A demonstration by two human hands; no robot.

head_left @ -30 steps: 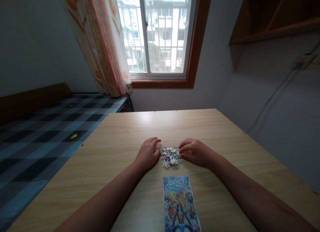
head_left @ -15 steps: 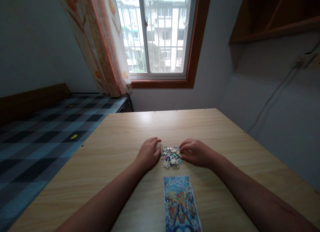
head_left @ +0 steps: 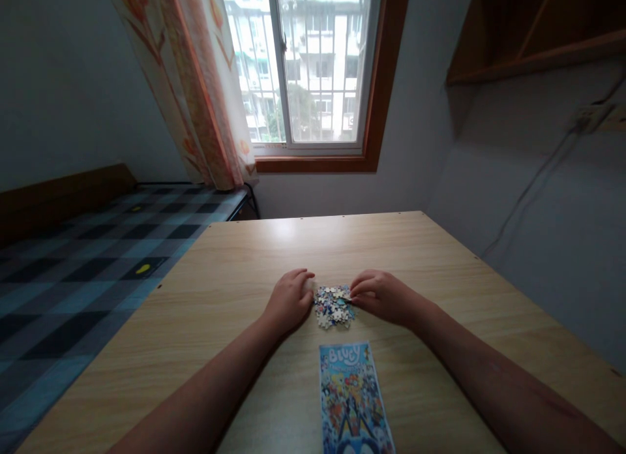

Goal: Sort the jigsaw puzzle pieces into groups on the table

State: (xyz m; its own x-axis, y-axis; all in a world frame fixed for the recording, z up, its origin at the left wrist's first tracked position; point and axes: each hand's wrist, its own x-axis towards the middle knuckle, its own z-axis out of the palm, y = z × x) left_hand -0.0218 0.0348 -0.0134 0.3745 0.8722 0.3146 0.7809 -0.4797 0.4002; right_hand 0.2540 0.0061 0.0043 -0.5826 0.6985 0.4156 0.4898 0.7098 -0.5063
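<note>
On the light wood-grain table (head_left: 235,291), filling the lower frame from 4 to 8 o'clock: all the work sits near its centre.

- Bed with a blue-and-black checked cover (head_left: 73,278) at 9 o'clock, its edge just beside the table's left side.
- Barred window in an orange-brown wooden frame (head_left: 317,62) at 12 o'clock.
- Cream curtain with an orange floral print (head_left: 200,95) at 11 o'clock, hanging along the window's left edge.
- Brown wooden wall shelf (head_left: 528,36) at 2 o'clock, high on the right wall.
- Tall blue printed picture card (head_left: 352,402) at 6 o'clock, flat on the table, its far end near the pile; apart from both hands.
- Left hand (head_left: 289,301): palm down on the table, fingers loosely curved, gripping nothing. Its thumb side sits against the 9 o'clock edge of the pile.
- Right hand (head_left: 379,296): knuckles up, fingers curled in, thumb and forefinger drawn to a narrow pinch at the pile's 3 o'clock edge. Cannot tell whether a piece sits in the pinch.
- Small heap of white, blue and multicoloured jigsaw pieces (head_left: 333,305): lies on the table between the two hands, touched on both sides.
</note>
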